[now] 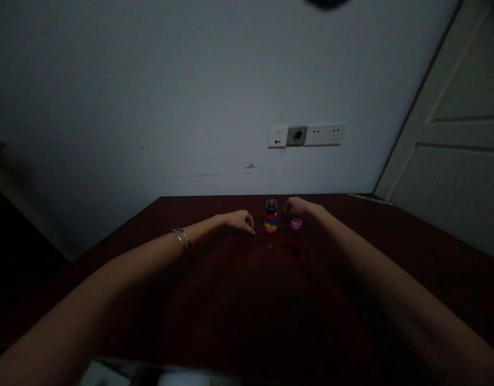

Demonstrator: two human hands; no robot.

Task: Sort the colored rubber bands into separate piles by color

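The glass jar [271, 216], with its bright bands of colour, stands upright on the dark bench [247, 300], between the two hands. The left hand [239, 220] is just left of it, apart from the glass, fingers curled; whether thumb and fingertips meet I cannot tell, and nothing shows in that grip. The right hand [294, 205] is bent to the right of the jar, just beyond a small pink piece [296, 223]; its fingertips are too dark to read, so I cannot tell whether its grip is apart, together or clamped on something.

For good handling, I would steady the jar low with the left hand and use light fingertips on the right. The pink piece looks small and easily nudged, so the right wrist should clear it. Dark marks [296, 251] lie nearer on the bench; better keep sleeves of motion small there.
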